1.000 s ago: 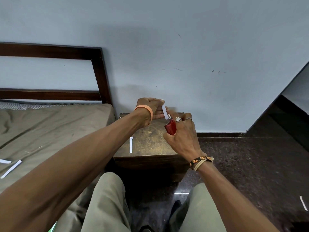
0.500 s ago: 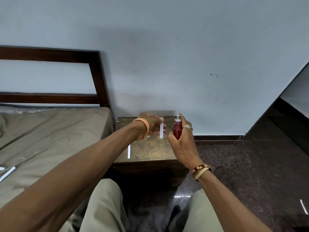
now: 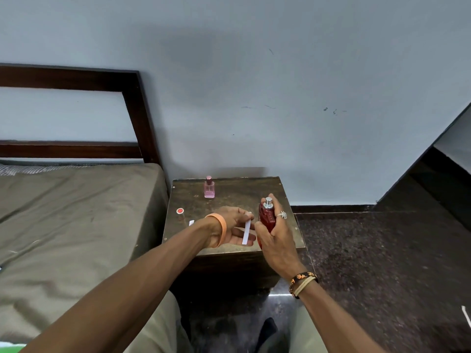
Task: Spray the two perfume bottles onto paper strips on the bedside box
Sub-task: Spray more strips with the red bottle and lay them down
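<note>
Flanking the bedside box [image 3: 229,192] on its left, the bed [image 3: 76,225] wears a rumpled olive sheet. The box itself is a square block of dark, scuffed wood. Over its near edge my right hand [image 3: 276,242] grips the faceted red bottle [image 3: 266,219], forefinger up by the silver nozzle. My left hand [image 3: 230,229], just beside it, pinches one flat white paper strip [image 3: 246,231]. That makes two bottles: the pink bottle [image 3: 209,189], rectangular and capped, stands at the box's back edge. A second strip [image 3: 191,222] and one round red cap [image 3: 180,211] lie near the box's left edge.
</note>
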`<move>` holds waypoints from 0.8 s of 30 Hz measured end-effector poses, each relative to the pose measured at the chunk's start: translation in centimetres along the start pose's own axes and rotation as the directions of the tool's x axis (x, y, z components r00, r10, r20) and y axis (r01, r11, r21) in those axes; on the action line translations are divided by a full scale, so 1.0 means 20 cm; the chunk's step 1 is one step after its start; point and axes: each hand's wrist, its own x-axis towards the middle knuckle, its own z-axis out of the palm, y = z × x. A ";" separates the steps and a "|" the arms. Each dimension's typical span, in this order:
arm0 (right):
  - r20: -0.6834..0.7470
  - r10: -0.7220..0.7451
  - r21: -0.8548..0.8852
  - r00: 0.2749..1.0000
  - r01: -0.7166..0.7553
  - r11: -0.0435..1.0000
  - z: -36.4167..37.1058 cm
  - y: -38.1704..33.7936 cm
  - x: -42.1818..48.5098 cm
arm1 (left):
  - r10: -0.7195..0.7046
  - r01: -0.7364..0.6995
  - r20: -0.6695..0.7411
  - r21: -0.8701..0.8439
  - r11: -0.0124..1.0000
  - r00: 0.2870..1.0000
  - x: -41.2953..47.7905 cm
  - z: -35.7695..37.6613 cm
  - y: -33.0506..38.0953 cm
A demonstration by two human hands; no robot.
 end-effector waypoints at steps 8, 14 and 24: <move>0.008 0.110 -0.072 0.994 -0.109 0.991 0.04 0.20 0.10 | -0.079 0.081 0.018 -0.118 0.990 0.997 0.25 0.03 -0.16; -0.028 0.107 -0.097 0.994 -0.110 0.989 -0.01 0.35 0.24 | -0.025 0.007 -0.132 -0.131 0.991 0.991 0.46 0.03 -0.15; -0.170 0.168 -0.126 0.971 -0.190 0.974 -0.16 0.53 0.51 | 0.052 -0.070 -0.146 -0.121 0.990 0.988 0.76 0.21 -0.05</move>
